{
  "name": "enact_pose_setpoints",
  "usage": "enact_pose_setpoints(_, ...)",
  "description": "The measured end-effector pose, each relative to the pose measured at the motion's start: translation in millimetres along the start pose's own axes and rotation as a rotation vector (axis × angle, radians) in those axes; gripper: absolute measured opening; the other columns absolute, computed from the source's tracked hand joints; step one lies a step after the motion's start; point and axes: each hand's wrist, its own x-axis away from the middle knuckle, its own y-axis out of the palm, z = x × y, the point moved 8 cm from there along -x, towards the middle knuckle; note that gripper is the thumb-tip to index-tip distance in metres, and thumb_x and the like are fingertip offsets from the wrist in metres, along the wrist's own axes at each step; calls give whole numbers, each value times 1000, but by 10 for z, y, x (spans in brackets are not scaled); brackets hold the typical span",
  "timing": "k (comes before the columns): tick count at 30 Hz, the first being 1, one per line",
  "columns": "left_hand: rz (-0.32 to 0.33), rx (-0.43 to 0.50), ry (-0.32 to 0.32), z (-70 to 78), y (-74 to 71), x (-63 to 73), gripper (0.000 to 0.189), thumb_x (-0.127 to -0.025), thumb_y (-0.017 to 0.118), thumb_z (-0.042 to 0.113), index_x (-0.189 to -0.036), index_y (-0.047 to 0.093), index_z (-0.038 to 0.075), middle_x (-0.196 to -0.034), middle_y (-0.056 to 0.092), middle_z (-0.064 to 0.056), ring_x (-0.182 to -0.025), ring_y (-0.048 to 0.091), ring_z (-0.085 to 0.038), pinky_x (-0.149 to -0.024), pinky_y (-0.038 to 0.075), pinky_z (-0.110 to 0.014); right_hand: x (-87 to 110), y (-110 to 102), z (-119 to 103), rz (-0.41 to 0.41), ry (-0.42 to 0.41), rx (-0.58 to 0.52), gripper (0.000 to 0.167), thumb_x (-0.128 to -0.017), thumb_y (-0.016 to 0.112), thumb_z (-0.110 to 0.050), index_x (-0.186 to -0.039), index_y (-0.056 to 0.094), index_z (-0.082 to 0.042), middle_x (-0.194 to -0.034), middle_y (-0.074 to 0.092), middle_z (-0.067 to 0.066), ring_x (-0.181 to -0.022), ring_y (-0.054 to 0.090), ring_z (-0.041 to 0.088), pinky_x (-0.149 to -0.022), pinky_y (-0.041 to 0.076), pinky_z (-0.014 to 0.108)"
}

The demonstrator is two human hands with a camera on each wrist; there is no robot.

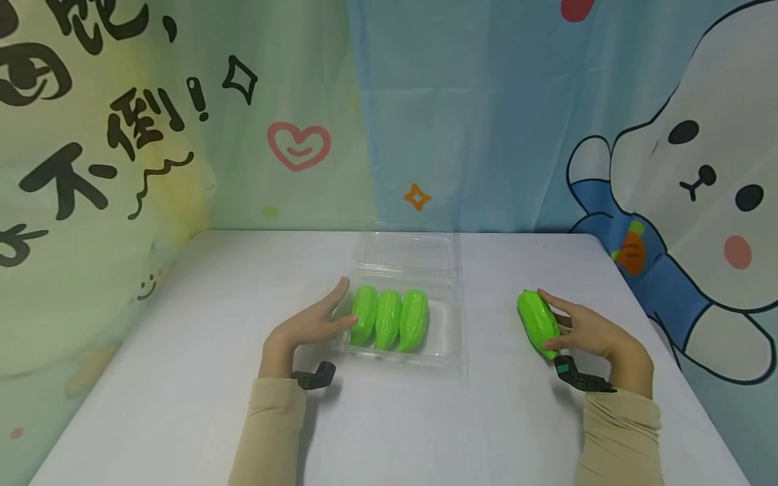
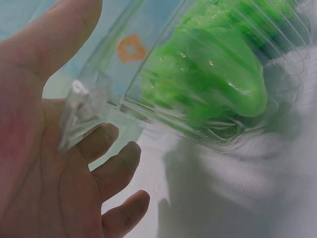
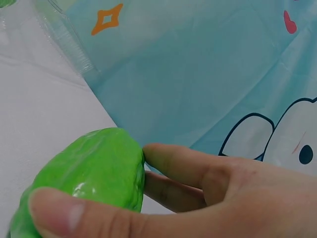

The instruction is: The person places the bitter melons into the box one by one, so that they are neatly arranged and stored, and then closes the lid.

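A clear plastic clamshell box (image 1: 445, 327) lies on the table with its lid folded back. Three bright green bitter melons (image 1: 387, 318) sit side by side in its left part, seen through the plastic in the left wrist view. My left hand (image 1: 310, 325) is at the box's left edge, thumb and fingers spread on either side of the wall; firm contact is unclear. Off to the right, my right hand (image 1: 586, 331) grips another green bitter melon (image 1: 536, 320) between thumb and fingers. That melon (image 3: 94, 168) fills the lower left of the right wrist view.
The white table (image 1: 182, 405) ends at a printed curtain (image 1: 486, 121) behind the box. The raised lid (image 1: 410, 253) stretches toward the table's back edge. A dark wrist camera (image 1: 314, 376) is on the left wrist, another (image 1: 580, 379) on the right.
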Motion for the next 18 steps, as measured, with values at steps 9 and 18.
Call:
enact_pose_setpoints(9,4,6,8,-2,2,-8,92,-92,53,53,-153,-4,13,-161,-6,-3,-148,-2,-22,-121,8,-44,-29,-8,-9,29,18,58,111,-70,82,-38,-154,12,-16,-154,17,30,-133,30,53,-98,35,68)
enact_pose_setpoints(18,8,6,9,3,1,-5,93,-92,53,53,-153,-4,13,-161,-6,-3,-148,-2,-22,-121,8,-44,-35,-6,-41,41,27,74,109,-70,81,-39,-154,14,-17,-154,19,28,-134,31,52,-98,33,70)
